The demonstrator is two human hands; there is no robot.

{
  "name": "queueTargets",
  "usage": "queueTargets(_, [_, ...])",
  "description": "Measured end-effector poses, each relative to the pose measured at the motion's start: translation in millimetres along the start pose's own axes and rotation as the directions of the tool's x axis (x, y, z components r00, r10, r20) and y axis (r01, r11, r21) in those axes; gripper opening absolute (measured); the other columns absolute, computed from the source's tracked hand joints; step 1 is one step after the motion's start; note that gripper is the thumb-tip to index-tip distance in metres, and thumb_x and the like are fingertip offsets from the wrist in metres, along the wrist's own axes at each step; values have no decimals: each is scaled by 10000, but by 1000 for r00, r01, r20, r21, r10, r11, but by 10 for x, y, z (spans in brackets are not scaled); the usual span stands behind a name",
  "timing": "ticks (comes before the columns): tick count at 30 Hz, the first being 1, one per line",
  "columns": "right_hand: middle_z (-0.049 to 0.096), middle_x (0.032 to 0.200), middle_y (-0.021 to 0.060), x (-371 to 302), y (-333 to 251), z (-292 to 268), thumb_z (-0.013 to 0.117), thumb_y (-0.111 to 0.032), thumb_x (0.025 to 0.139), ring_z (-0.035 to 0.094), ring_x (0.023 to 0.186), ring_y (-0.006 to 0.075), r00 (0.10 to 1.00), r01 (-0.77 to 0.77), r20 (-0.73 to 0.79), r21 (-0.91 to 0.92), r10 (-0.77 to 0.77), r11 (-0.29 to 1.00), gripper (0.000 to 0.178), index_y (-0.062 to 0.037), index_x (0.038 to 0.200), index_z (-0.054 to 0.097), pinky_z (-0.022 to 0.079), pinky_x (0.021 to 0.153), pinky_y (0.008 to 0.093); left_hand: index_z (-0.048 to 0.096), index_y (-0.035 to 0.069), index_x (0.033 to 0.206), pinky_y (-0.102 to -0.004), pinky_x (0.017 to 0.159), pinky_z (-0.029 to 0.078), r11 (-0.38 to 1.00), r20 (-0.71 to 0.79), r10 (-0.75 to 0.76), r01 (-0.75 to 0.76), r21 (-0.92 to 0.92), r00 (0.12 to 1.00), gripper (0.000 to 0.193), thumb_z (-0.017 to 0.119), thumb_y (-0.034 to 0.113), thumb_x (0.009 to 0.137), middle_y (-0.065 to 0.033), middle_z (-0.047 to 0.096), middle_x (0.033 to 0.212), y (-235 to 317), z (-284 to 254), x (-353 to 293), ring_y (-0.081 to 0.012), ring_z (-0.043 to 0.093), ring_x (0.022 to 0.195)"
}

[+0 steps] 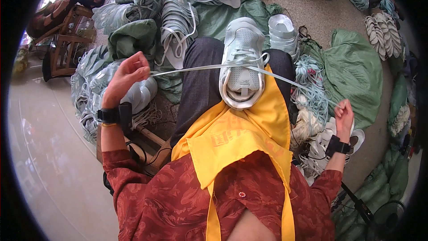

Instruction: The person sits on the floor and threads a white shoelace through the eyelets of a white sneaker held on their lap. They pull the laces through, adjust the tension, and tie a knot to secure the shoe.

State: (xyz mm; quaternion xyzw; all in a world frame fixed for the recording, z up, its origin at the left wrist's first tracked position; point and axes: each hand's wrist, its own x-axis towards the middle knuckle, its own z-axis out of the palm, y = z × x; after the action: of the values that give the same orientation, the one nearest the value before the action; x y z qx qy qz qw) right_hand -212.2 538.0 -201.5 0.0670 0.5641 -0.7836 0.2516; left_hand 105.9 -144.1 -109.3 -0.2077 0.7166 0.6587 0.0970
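A pale mint sneaker (245,35) rests between my knees, toe pointing away and heel opening toward me. Its shoelace (191,68) stretches out to both sides, nearly straight, across the tongue. My left hand (130,72) is closed, pinching the lace's left end at the fingertips. Farther out on the other side, my right hand (343,115) is closed on the opposite end. A small lace loop stands at the shoe's right edge. The lower eyelets near the toe are laced across.
Stacked mint shoe uppers (176,22) lie ahead and left. Bundles of pale blue laces (312,76) hang by my right knee, beside a green sack (352,76). White uppers (383,33) sit far right. A wooden chair (67,44) stands far left. A yellow apron (236,129) covers my lap.
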Motion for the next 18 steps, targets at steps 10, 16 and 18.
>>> queueTargets(10, [668,834,0,-18,336,1421,636,-167,1026,533,610,33,995,96,67,-660,-69,745,155,-39,1032,724,455,548,211,639,5,1002,-277,712,501,789,49,403,-374,487,914,120,713,45,917,-56,610,913,318,1176,558,-140,633,831])
queueTargets(16, [682,800,-37,-74,454,2400,667,-75,993,568,605,14,949,223,316,-623,-20,750,119,-25,1070,742,466,538,198,574,-1,964,-337,692,508,714,-4,566,-487,504,825,161,711,50,898,-95,585,882,389,1708,894,-237,621,784])
queueTargets(18, [692,789,-32,-57,487,2538,681,-86,984,582,598,22,935,258,355,-657,-11,708,120,-21,1065,741,470,539,204,566,-5,958,-348,684,503,694,-8,580,-488,529,815,148,696,35,901,-97,575,876,356,1742,944,-251,616,778])
